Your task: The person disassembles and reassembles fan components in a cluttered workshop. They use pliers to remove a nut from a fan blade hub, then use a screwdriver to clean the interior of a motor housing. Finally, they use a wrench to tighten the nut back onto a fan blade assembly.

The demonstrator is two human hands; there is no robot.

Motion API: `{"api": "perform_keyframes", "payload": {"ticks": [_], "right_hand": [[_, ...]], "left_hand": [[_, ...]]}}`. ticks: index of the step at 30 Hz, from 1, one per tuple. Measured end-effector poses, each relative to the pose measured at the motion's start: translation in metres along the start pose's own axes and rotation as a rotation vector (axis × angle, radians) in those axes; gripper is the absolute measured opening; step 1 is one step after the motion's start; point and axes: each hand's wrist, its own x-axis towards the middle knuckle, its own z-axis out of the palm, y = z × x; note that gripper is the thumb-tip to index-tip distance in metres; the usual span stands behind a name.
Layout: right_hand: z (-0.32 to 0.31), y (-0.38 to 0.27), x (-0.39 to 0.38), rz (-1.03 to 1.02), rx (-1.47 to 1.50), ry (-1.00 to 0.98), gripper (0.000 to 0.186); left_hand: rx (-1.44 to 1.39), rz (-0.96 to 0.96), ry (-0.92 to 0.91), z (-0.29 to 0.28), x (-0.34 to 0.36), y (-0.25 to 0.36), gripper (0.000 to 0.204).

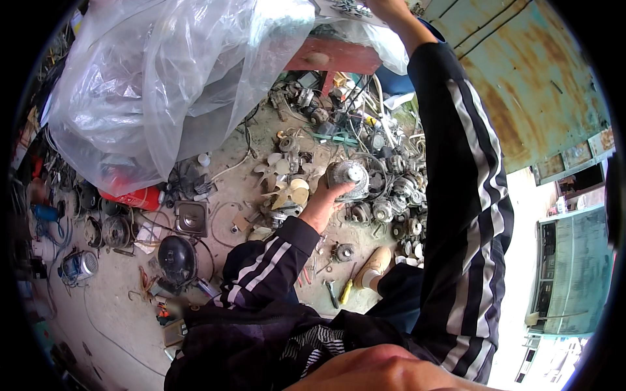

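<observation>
- The left hand (318, 208) is closed around a round metal motor (347, 174), thumb across its near side; the motor sits at the fingers, just beyond the palm, its raised hub facing up.
- Just left of that hand lie pale fan blades (293, 191); to its right is a heap of motors (405, 186).
- Nearer the body than that hand, a yellow-handled screwdriver (347, 292) lies on the floor.
- Well left of it is a shallow square metal tray (191, 218); its contents are hard to make out.
- The right hand (389, 8), far beyond the left, is cut off by the upper edge near some metal pieces (352, 8); whether its fingers grip anything I cannot tell.
- Beyond the left hand and leftward, a clear plastic sheet (147, 98) partly hides a red cylinder (138, 197).
</observation>
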Motion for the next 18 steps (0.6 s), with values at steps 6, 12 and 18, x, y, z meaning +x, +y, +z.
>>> {"api": "perform_keyframes", "payload": {"ticks": [6,12,18], "right_hand": [[0.011,-0.028,0.021,0.015,0.292,-0.045,0.023],[-0.021,0.016,-0.023,-0.135,0.228,-0.006,0.033],[-0.053,0.02,-0.197,0.155,0.665,-0.135,0.03]], "left_hand": [[0.026,0.076,-0.021,-0.019,0.005,0.003,0.083],[-0.085,0.092,-0.036,-0.001,0.006,-0.004,0.068],[-0.108,0.108,-0.036,-0.014,0.006,0.0,0.049]]}}
